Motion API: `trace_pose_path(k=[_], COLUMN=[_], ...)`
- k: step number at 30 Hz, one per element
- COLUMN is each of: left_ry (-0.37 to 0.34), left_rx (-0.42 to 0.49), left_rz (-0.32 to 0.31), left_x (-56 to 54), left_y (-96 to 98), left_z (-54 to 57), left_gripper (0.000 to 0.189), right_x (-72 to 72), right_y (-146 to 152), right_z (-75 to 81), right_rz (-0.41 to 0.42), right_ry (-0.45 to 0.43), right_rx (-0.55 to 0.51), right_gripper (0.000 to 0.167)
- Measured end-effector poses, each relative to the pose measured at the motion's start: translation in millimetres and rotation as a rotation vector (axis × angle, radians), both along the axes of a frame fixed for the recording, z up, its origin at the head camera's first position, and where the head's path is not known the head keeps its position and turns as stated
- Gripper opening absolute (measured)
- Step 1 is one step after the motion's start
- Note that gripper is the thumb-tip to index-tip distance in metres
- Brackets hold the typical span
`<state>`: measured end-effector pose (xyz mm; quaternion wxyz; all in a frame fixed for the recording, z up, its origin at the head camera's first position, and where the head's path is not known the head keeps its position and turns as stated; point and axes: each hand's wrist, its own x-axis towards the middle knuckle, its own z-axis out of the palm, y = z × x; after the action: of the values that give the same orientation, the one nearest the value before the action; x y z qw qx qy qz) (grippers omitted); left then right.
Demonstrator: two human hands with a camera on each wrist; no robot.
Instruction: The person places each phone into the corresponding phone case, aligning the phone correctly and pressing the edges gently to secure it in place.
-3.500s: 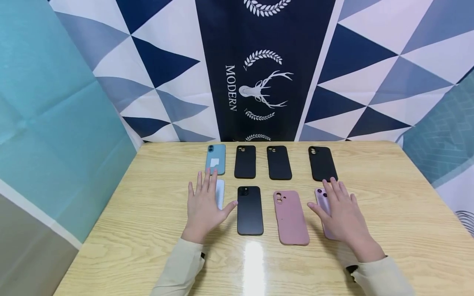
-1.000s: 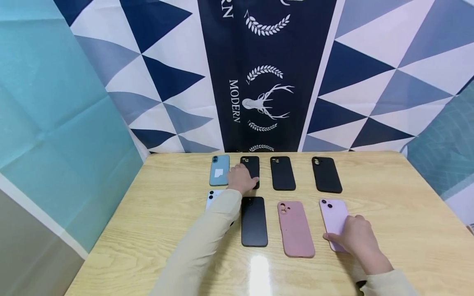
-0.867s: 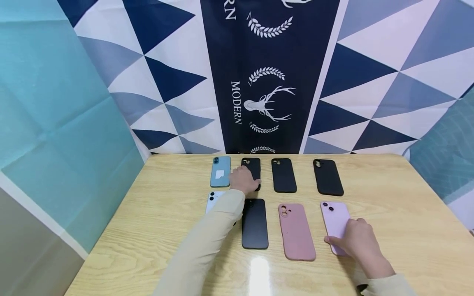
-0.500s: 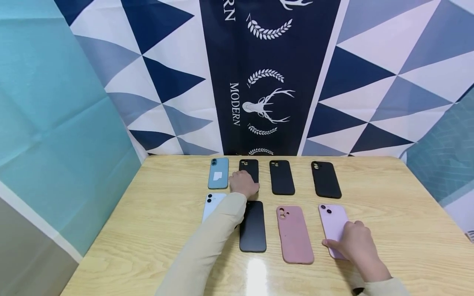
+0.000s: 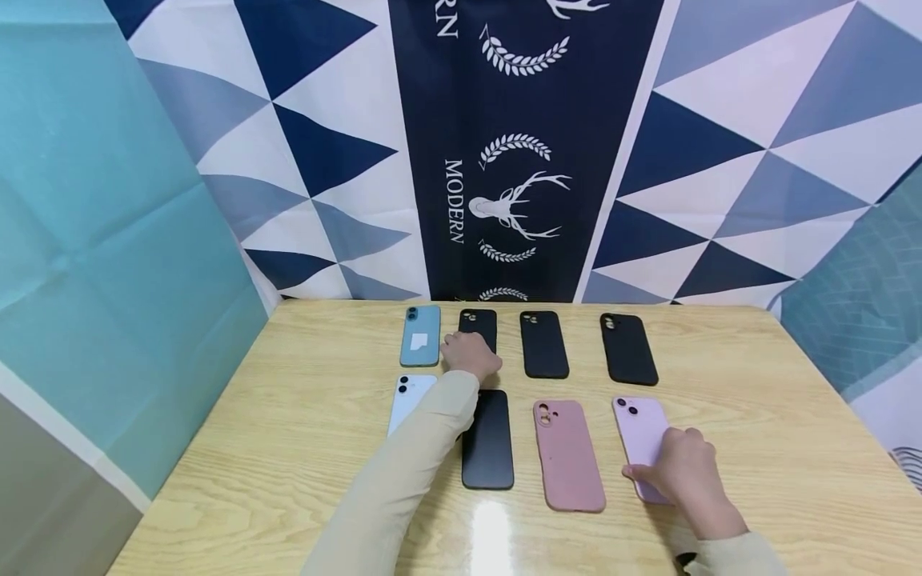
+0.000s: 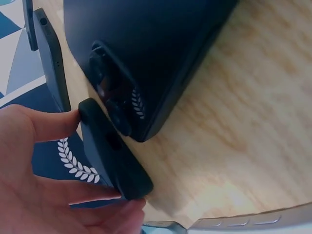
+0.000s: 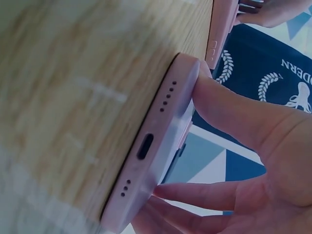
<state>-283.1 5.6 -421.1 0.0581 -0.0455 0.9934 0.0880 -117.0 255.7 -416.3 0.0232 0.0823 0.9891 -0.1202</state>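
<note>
Pale lilac rectangular phone (image 5: 634,428) lies back up on the light wood-grain surface (image 5: 274,456), to the right of a dusty-pink rectangular case (image 5: 569,456); the right hand (image 5: 687,472) grips its near end, thumb (image 7: 229,107) and fingers (image 7: 204,195) clamped on opposite edges; the left hand (image 5: 470,353) pinches a matte black rectangular case (image 5: 479,322) between thumb and fingers, just behind a black phone (image 5: 488,444).
</note>
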Motion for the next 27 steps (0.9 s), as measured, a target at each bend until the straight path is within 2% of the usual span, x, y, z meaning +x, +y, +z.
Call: trace_pose_path(k=[5, 9, 16, 20, 27], left_ry=[-0.028, -0.019, 0.012, 0.03, 0.047], left_rx=[0.016, 0.043, 0.096, 0.119, 0.147], left_rz=[0.036, 0.043, 0.027, 0.026, 0.041], left_x=[-2.8, -2.6, 0.0, 0.7, 1.8], left_y=[0.3, 0.3, -1.7, -2.6, -3.0], left_z=[3.7, 4.9, 4.1, 3.0, 3.8], left_gripper=[0.043, 0.041, 0.037, 0.039, 0.043], right_x=[-4.1, -5.5, -2.9, -3.3, -3.5], right_y=[-2.1, -4.2, -4.9, -4.1, 2.5], right_z=[2.1, 3.6, 5.5, 5.4, 7.6], right_rz=[-0.008, -0.026, -0.129, -0.124, -0.097], right_ry=[-0.04, -0.037, -0.063, -0.057, -0.1], right_rx=[-0.011, -0.041, -0.097, -0.08, -0.067], right_gripper=[0.073, 0.076, 0.087, 0.087, 0.09])
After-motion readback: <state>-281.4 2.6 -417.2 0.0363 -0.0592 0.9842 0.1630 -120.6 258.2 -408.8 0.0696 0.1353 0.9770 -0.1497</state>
